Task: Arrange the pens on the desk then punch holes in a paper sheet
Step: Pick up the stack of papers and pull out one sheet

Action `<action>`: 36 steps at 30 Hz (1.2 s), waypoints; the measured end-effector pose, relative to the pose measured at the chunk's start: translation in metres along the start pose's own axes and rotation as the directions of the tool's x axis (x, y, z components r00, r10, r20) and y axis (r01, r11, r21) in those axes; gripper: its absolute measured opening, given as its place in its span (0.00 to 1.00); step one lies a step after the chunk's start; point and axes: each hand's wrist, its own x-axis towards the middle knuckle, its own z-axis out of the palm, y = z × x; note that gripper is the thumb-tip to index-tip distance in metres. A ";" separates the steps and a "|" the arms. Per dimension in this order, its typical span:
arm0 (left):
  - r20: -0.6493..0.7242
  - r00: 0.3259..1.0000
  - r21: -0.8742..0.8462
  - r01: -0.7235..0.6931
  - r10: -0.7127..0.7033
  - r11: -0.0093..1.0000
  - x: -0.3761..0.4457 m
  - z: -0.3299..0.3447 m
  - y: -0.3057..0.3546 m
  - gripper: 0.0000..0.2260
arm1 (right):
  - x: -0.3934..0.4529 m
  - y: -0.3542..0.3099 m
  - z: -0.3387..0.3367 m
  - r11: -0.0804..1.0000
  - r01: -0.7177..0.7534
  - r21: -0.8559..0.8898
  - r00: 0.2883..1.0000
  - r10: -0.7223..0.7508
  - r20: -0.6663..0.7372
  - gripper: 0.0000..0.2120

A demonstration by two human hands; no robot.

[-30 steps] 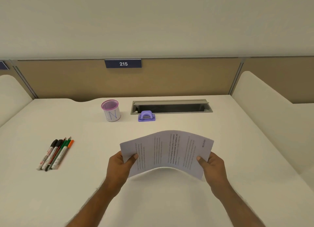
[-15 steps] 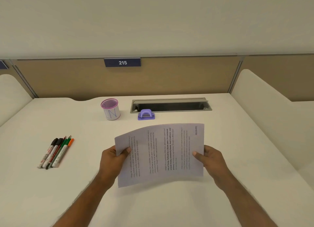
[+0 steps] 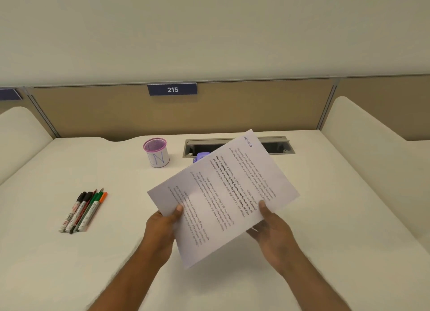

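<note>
From the head view, both hands are up over the white counter (image 3: 337, 194) with the paper sheet (image 3: 223, 194) held between them, lifted clear of the surface and tilted so its far corner points away to the right. The left hand (image 3: 160, 231) has its grip pinching the sheet's near-left edge, thumb on top of the printed face and the other fingers tucked out of sight underneath. The right hand (image 3: 274, 231) pinches the near-right edge the same way, thumb pressed on the text side and fingers curled below the page. Printed lines run across the sheet at a slant, too small to read for the most part.

Just behind the sheet's upper-left edge, a purple hole punch (image 3: 200, 156) peeks out, mostly hidden by the paper, sitting in front of the grey cable slot (image 3: 282, 145) at the back of the counter. Left of that stands a pink-rimmed pen cup (image 3: 156, 156), upright, with blue letters drawn on its white wall.

Over on the left side of the counter, well apart from the hands, the pens (image 3: 82, 211) lie in a neat row, side by side and touching, caps pointing away: two black, a thin red one, a green and an orange. On the tan divider panel behind the counter, a blue number plate (image 3: 172, 89) reads 215.
</note>
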 end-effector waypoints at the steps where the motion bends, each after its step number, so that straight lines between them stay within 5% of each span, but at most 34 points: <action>1: 0.007 1.000 -0.022 0.025 -0.025 0.999 -0.001 0.003 -0.004 0.09 | -0.002 0.003 0.006 1.000 0.014 0.019 0.999 -0.015 0.038 0.20; 8: 0.022 0.991 -0.120 0.133 -0.131 0.984 -0.005 0.011 -0.021 0.13 | -0.001 0.008 0.028 0.995 0.090 -0.050 0.983 -0.097 -0.155 0.19; 14: 0.108 0.989 0.003 0.100 -0.100 0.995 -0.004 0.003 -0.009 0.22 | -0.007 -0.010 0.024 0.975 0.083 -0.206 0.989 -0.107 -0.107 0.18; 19: -0.031 0.997 0.247 -0.061 0.071 0.967 0.009 -0.008 0.023 0.34 | -0.010 -0.031 0.015 0.924 0.050 -0.379 0.998 -0.059 -0.012 0.18; 27: 0.353 0.935 0.416 -0.190 0.035 0.889 0.004 0.027 0.072 0.63 | -0.007 -0.058 0.018 0.836 0.030 -0.548 0.974 0.100 0.205 0.19; 29: 0.488 0.872 0.354 -0.151 -0.044 0.923 0.001 0.032 0.081 0.57 | -0.008 -0.063 0.019 0.816 0.022 -0.577 0.954 0.155 0.256 0.19; 31: 0.592 0.800 0.335 -0.137 -0.096 0.932 -0.002 0.035 0.083 0.40 | -0.009 -0.066 0.021 0.799 0.025 -0.601 0.938 0.188 0.290 0.19; 36: 0.543 0.837 0.320 -0.124 -0.074 0.939 -0.008 0.042 0.073 0.15 | -0.009 -0.068 0.026 0.744 0.099 -0.661 0.959 0.106 0.263 0.17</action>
